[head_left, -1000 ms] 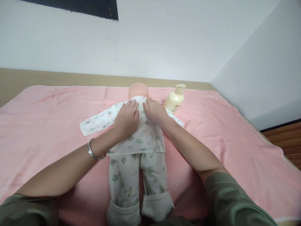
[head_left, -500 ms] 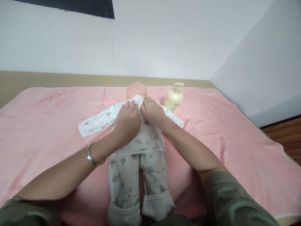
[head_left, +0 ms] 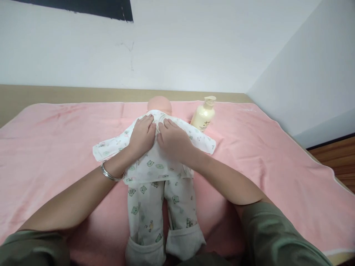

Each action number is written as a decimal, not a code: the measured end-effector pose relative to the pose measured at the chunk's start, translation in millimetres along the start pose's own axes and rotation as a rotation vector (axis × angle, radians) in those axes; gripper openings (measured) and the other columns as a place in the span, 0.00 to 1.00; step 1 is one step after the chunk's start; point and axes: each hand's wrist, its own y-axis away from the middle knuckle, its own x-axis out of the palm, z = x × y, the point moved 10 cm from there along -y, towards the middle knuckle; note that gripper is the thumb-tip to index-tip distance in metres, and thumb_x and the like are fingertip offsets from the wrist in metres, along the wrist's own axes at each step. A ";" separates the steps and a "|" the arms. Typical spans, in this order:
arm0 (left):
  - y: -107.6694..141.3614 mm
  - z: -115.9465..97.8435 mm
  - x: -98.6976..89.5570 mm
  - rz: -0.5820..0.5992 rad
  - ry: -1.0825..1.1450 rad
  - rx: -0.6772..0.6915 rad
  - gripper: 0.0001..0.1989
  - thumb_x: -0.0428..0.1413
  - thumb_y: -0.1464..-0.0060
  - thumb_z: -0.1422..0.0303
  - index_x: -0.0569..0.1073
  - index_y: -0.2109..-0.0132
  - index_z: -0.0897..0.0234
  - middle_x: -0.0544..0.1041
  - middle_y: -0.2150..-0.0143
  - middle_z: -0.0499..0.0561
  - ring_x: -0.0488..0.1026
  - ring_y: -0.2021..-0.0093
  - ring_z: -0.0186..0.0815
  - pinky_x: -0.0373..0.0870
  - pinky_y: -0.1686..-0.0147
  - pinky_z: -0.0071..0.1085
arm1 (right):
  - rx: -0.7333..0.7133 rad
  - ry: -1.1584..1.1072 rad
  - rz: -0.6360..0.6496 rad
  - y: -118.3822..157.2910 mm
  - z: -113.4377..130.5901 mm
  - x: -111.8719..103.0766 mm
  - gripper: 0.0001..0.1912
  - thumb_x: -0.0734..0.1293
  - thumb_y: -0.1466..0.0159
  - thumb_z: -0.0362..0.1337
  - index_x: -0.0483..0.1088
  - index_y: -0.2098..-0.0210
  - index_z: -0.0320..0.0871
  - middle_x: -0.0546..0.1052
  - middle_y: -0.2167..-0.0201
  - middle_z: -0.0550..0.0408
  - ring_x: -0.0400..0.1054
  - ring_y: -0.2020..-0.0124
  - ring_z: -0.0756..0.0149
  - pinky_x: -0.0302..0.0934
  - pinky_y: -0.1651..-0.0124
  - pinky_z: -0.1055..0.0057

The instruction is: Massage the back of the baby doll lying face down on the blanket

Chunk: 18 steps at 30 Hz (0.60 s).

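Observation:
A bald baby doll point(head_left: 159, 103) lies on the pink blanket, its head away from me. It wears a white printed long-sleeved shirt point(head_left: 155, 170) and matching trousers point(head_left: 146, 210) with turned-up cuffs. My left hand point(head_left: 142, 133) rests on the upper left of the shirt below the doll's head, fingers stretched out over the cloth. Beside it, my right hand point(head_left: 176, 141) lies on the upper right chest, fingers extended and slightly blurred. A narrow strip of shirt shows between the two hands. Both sleeves spread outward. Cloth under my palms is hidden.
A cream pump bottle point(head_left: 203, 115) stands near the doll's right-hand sleeve. The pink blanket point(head_left: 277, 177) covers a pale tabletop point(head_left: 55, 93), whose far edge meets a white wall point(head_left: 180, 48). Brown wood point(head_left: 335, 159) shows at the far right.
My hands have moved slightly apart from the collar, the left hand to the left and the right hand a little down. The shirt front lies more spread out, its hem wider at the left.

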 end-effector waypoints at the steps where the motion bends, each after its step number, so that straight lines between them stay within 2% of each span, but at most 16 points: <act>1: 3.4 -2.6 1.1 -0.009 -0.022 0.014 0.26 0.39 0.36 0.66 0.74 0.41 0.69 0.73 0.36 0.62 0.67 0.33 0.48 0.59 0.29 0.49 | 0.028 -0.057 0.018 -6.3 -10.1 2.5 0.23 0.51 0.28 0.33 0.69 0.42 0.32 0.75 0.43 0.38 0.66 0.38 0.51 0.58 0.30 0.55; 4: 16.9 -17.6 1.1 -0.064 -0.078 0.115 0.26 0.38 0.35 0.66 0.74 0.41 0.70 0.74 0.37 0.61 0.66 0.32 0.49 0.60 0.29 0.50 | 0.156 -0.157 0.041 -21.5 -39.9 9.6 0.24 0.53 0.28 0.35 0.66 0.40 0.27 0.72 0.39 0.35 0.63 0.35 0.50 0.56 0.30 0.54; 7: 25.8 -28.4 -1.2 -0.103 -0.078 0.188 0.26 0.39 0.36 0.67 0.75 0.42 0.70 0.75 0.37 0.60 0.66 0.32 0.47 0.60 0.29 0.48 | 0.192 -0.167 0.035 -25.6 -47.5 13.0 0.25 0.54 0.29 0.35 0.64 0.38 0.26 0.69 0.36 0.33 0.60 0.33 0.47 0.54 0.29 0.52; 10: 19.9 -22.1 -1.0 -0.059 -0.015 0.131 0.26 0.41 0.37 0.67 0.75 0.42 0.70 0.73 0.35 0.59 0.65 0.31 0.46 0.59 0.28 0.46 | 0.177 -0.118 0.017 -18.9 -38.7 12.2 0.24 0.53 0.28 0.36 0.66 0.40 0.27 0.71 0.38 0.33 0.63 0.36 0.46 0.56 0.31 0.50; 13: 9.0 -6.9 0.0 -0.014 0.077 0.012 0.26 0.43 0.39 0.66 0.75 0.42 0.69 0.72 0.34 0.59 0.66 0.31 0.47 0.58 0.27 0.48 | 0.097 -0.007 -0.010 -6.2 -16.6 7.6 0.25 0.52 0.28 0.35 0.66 0.40 0.26 0.72 0.40 0.30 0.65 0.38 0.44 0.57 0.32 0.49; 16: 5.4 3.3 -1.8 -0.055 0.153 -0.054 0.25 0.43 0.40 0.65 0.75 0.42 0.67 0.72 0.34 0.58 0.66 0.33 0.46 0.58 0.28 0.49 | 0.037 0.084 -0.032 4.3 0.8 2.1 0.26 0.53 0.28 0.34 0.64 0.37 0.23 0.71 0.39 0.28 0.63 0.36 0.42 0.55 0.30 0.49; 18: 7.0 6.3 -1.9 -0.090 0.183 -0.063 0.26 0.43 0.40 0.64 0.74 0.41 0.66 0.72 0.34 0.57 0.67 0.33 0.45 0.58 0.28 0.48 | 0.022 0.067 -0.028 4.0 2.3 0.5 0.26 0.52 0.28 0.34 0.64 0.37 0.24 0.71 0.39 0.30 0.63 0.35 0.43 0.55 0.29 0.50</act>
